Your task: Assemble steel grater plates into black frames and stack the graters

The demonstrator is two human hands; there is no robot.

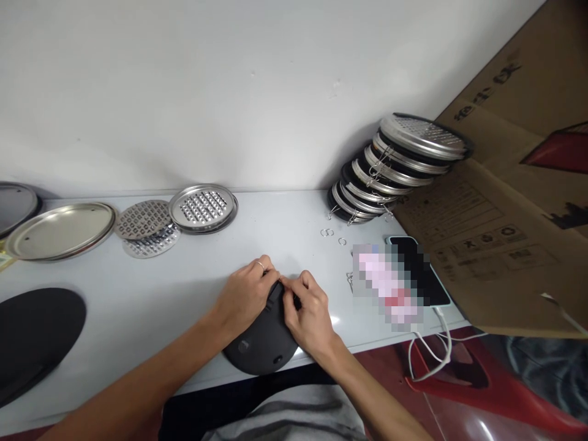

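Observation:
A black round disc point(261, 346) lies at the table's front edge, with small fittings on its face. My left hand point(245, 297), a ring on one finger, is closed on its far left rim. Beside it my right hand point(310, 312) pinches at the far rim, its fingertips meeting those of the left. Whatever is between these fingertips is too small to make out. Loose wire rings point(342, 241) lie on the white table beyond my right hand.
Stacked metal-and-black round graters point(404, 162) lean by a cardboard box point(500, 245) at right. A phone point(420, 269) with a white cable lies before it. Leftward are a grater plate point(204, 205), perforated discs point(144, 220), metal lids point(64, 229) and a large black disc point(39, 337).

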